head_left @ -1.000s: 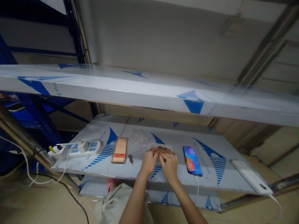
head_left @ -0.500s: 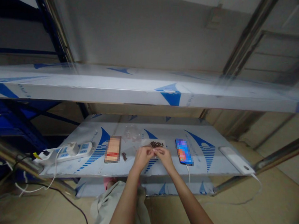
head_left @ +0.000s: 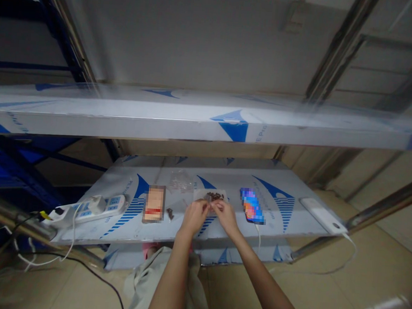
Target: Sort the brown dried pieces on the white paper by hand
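My left hand (head_left: 193, 216) and my right hand (head_left: 224, 213) meet over the lower shelf (head_left: 286, 212), fingertips pinched together on a tiny item I cannot make out. Just beyond the fingertips lies a small clear bag with several dark little parts (head_left: 214, 196). A few loose dark parts (head_left: 170, 212) lie left of my left hand. Both forearms reach in from the bottom edge.
On the lower shelf are a white power strip (head_left: 98, 205) with plugs at the left, a blurred phone (head_left: 154, 203), crumpled clear bags (head_left: 181, 181), a lit phone (head_left: 252, 206) on a cable, and a white power bank (head_left: 322, 215). An upper shelf (head_left: 208, 121) overhangs. Cables trail on the floor.
The view has shifted slightly; both hands stay pinched together in front of the small bag, moving a little up the picture with the shelf.
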A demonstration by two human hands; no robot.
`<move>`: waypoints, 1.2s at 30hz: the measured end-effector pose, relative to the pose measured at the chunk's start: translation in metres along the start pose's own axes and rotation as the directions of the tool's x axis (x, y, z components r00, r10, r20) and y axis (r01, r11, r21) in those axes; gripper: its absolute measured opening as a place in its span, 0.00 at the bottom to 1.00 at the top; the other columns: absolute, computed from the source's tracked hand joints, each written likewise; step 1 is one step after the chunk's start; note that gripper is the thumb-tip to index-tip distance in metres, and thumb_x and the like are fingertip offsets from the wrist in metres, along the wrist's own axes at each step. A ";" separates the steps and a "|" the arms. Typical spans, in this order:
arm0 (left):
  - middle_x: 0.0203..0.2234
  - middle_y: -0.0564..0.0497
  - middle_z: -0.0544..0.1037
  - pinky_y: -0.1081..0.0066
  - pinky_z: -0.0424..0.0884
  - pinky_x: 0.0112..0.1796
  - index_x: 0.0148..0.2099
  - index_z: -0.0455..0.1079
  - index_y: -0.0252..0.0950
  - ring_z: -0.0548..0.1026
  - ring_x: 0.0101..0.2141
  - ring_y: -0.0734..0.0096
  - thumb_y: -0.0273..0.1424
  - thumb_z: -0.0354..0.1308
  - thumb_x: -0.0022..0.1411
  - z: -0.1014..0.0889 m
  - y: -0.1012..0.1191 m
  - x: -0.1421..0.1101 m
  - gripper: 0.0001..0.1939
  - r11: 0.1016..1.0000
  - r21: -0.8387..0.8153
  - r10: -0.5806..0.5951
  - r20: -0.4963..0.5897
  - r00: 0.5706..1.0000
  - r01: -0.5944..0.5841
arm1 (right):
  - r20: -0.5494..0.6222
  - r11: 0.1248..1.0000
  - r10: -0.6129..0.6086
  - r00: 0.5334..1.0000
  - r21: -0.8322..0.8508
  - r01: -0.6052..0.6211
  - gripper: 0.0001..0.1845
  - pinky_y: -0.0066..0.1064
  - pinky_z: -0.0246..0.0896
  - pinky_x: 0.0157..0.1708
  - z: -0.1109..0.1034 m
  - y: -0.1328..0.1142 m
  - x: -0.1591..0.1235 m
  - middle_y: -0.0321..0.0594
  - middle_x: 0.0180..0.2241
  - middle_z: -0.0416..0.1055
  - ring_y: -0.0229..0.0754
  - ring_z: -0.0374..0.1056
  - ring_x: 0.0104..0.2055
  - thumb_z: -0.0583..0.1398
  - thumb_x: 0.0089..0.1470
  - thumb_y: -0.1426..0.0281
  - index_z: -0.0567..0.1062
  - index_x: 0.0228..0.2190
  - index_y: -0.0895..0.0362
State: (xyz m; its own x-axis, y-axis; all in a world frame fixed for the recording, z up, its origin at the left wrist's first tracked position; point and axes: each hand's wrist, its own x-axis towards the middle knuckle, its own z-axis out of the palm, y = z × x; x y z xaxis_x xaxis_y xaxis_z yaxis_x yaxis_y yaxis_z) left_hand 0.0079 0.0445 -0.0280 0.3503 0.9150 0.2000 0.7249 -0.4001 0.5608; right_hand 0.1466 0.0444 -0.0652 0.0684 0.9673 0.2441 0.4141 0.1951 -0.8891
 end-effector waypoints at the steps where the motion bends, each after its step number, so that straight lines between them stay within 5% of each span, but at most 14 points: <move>1: 0.28 0.51 0.73 0.76 0.58 0.30 0.33 0.68 0.36 0.69 0.31 0.73 0.35 0.42 0.60 0.000 0.001 0.000 0.15 1.000 -0.007 -0.009 0.003 1.000 0.010 | -0.008 0.997 -0.019 1.000 -0.080 0.018 0.12 0.30 0.63 0.30 0.000 -0.004 -0.001 0.39 0.25 0.74 0.41 0.70 0.29 0.54 0.48 0.62 0.72 0.27 0.57; 7: 0.26 0.50 0.72 0.76 0.55 0.28 0.31 0.66 0.34 0.69 0.29 0.74 0.31 0.43 0.59 0.002 0.003 0.002 0.12 0.991 0.096 -0.080 -0.098 0.992 0.089 | -0.074 0.922 -0.019 0.997 -0.387 -0.012 0.11 0.28 0.60 0.30 -0.002 -0.017 -0.003 0.39 0.26 0.74 0.42 0.70 0.31 0.53 0.49 0.65 0.73 0.28 0.55; 17: 0.31 0.48 0.73 0.74 0.58 0.31 0.37 0.64 0.36 0.71 0.34 0.69 0.33 0.37 0.62 -0.003 -0.003 0.001 0.14 0.974 0.210 -0.099 0.075 0.992 0.081 | 0.042 0.946 0.129 0.991 -0.303 -0.111 0.15 0.27 0.60 0.29 -0.014 0.014 -0.008 0.36 0.27 0.74 0.40 0.70 0.29 0.50 0.50 0.59 0.72 0.30 0.54; 22: 0.34 0.47 0.73 0.73 0.60 0.33 0.42 0.61 0.37 0.72 0.35 0.67 0.34 0.35 0.63 0.003 -0.003 0.005 0.15 0.965 0.244 -0.124 0.106 0.987 0.095 | -0.111 0.799 0.085 0.990 -0.586 -0.134 0.14 0.26 0.56 0.31 -0.016 0.024 -0.004 0.38 0.32 0.73 0.40 0.68 0.35 0.51 0.51 0.60 0.73 0.32 0.53; 29: 0.32 0.47 0.73 0.73 0.60 0.32 0.41 0.61 0.36 0.72 0.35 0.68 0.33 0.35 0.63 0.003 -0.003 0.008 0.14 0.959 0.264 -0.131 0.107 0.986 0.098 | -0.040 0.652 0.089 0.995 -0.753 -0.089 0.09 0.25 0.54 0.30 -0.008 0.042 0.006 0.40 0.30 0.72 0.40 0.66 0.36 0.58 0.46 0.64 0.73 0.31 0.55; 32: 0.32 0.48 0.73 0.74 0.60 0.32 0.40 0.62 0.36 0.72 0.35 0.69 0.33 0.37 0.62 0.000 -0.001 0.008 0.14 0.962 0.252 -0.138 0.107 0.985 0.107 | -0.051 0.656 0.078 0.996 -0.749 -0.090 0.08 0.25 0.54 0.29 -0.006 0.046 0.006 0.41 0.29 0.72 0.41 0.67 0.34 0.59 0.46 0.64 0.74 0.29 0.55; 36: 0.32 0.47 0.73 0.74 0.60 0.32 0.40 0.63 0.36 0.72 0.35 0.69 0.34 0.38 0.62 0.001 -0.002 0.009 0.14 0.964 0.245 -0.126 0.097 0.987 0.099 | -0.136 0.767 0.071 0.988 -0.626 -0.141 0.09 0.25 0.54 0.28 -0.011 0.042 0.007 0.38 0.29 0.73 0.40 0.68 0.31 0.57 0.47 0.63 0.74 0.31 0.53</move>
State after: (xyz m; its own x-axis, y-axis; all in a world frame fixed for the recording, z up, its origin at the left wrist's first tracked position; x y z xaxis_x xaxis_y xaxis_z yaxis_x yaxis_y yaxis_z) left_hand 0.0102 0.0539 -0.0276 0.3118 0.9489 0.0483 0.8792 -0.3075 0.3639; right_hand 0.1740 0.0576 -0.0968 0.2203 0.9477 0.2311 0.8761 -0.0881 -0.4740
